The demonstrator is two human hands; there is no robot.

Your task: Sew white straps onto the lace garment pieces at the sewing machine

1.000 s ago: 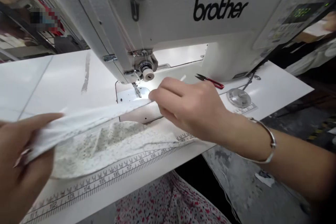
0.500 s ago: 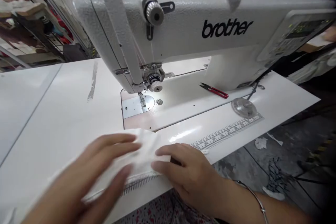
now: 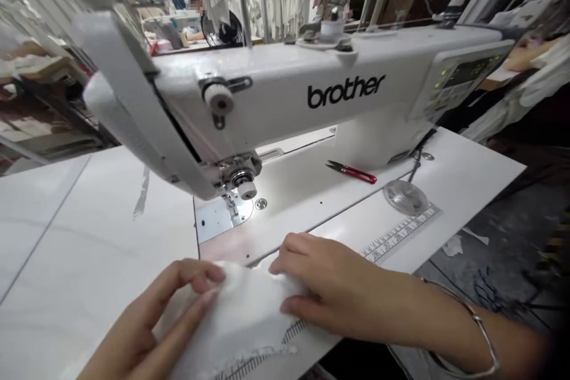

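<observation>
Both hands press flat on the white cloth at the table's near edge, left hand and right hand pinning it smooth, sewing machine and red snips lying beyond the fingers.

Left hand enters from the lower left of the frame, palm down, fingers stretched forward and slightly spread. Right hand reaches in from the lower right, knuckles up, fingers curled downward, forearm bare
</observation>
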